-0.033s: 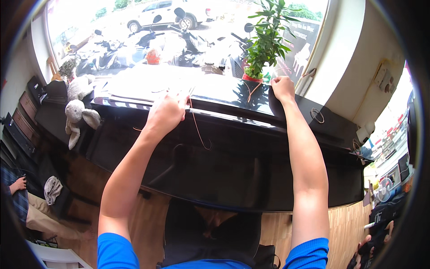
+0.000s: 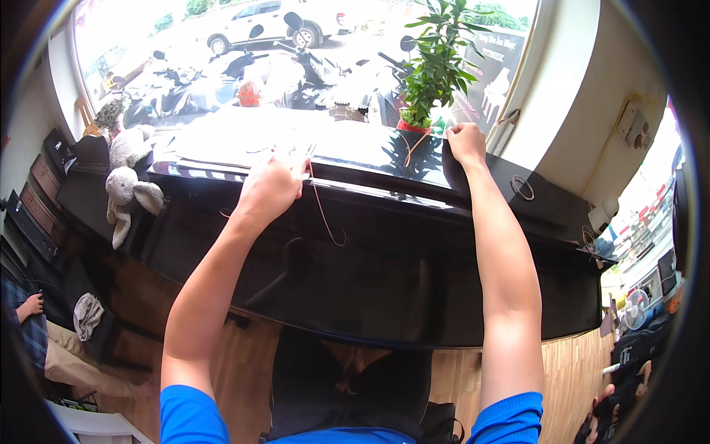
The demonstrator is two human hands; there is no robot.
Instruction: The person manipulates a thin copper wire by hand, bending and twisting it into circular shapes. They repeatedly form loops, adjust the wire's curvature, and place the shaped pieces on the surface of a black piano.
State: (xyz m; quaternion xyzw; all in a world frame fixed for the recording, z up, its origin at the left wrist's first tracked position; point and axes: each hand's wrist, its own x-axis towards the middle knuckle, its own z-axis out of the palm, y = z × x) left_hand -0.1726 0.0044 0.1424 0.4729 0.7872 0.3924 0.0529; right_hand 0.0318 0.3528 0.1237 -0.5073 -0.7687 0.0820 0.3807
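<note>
My left hand (image 2: pixel 272 189) is closed above the front edge of a glossy black piano (image 2: pixel 296 274). A thin brown wire (image 2: pixel 319 211) hangs from it, its lower end bent into a small hook. Glare washes out what else lies around those fingers. My right hand (image 2: pixel 466 143) is pinched shut just right of a green potted plant (image 2: pixel 436 74) in a red-rimmed pot (image 2: pixel 414 126). Another brown strand (image 2: pixel 416 149) loops in front of the pot and appears to run up to my right fingertips.
A coiled loop of wire (image 2: pixel 522 187) lies on the piano top at right. A grey plush rabbit (image 2: pixel 127 189) hangs over the left end. Beyond the window stand motorbikes (image 2: pixel 310 66) and a white pickup (image 2: pixel 274 26). Another person's hand (image 2: pixel 31 305) shows at far left.
The view has shifted very slightly. Both hands keep their places and their closed grip.
</note>
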